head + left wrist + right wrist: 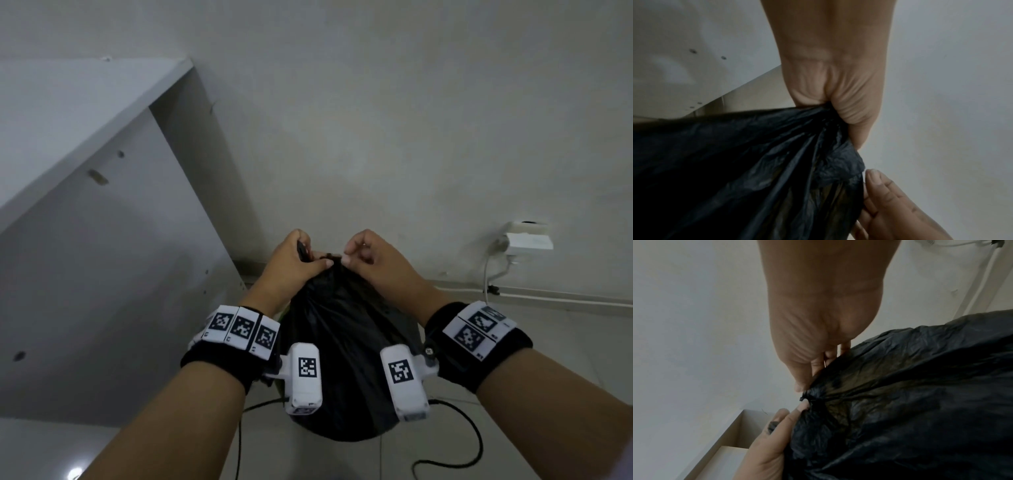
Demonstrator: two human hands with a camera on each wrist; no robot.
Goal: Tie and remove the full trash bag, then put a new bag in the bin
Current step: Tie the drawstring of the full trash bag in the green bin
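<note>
My left hand (pixel 291 260) grips the gathered neck of the crinkled black plastic trash bag (pixel 346 346) betw. my wrists; my right hand (pixel 371 260) pinches it too. Only head cam shows white wall socket (pixel 525 240).

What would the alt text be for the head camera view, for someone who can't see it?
Two hands, left hand and right hand, pinch the gathered neck of a full black trash bag from either side. A white cabinet stands at left, and a wall outlet with a plugged-in cord at right.
</note>
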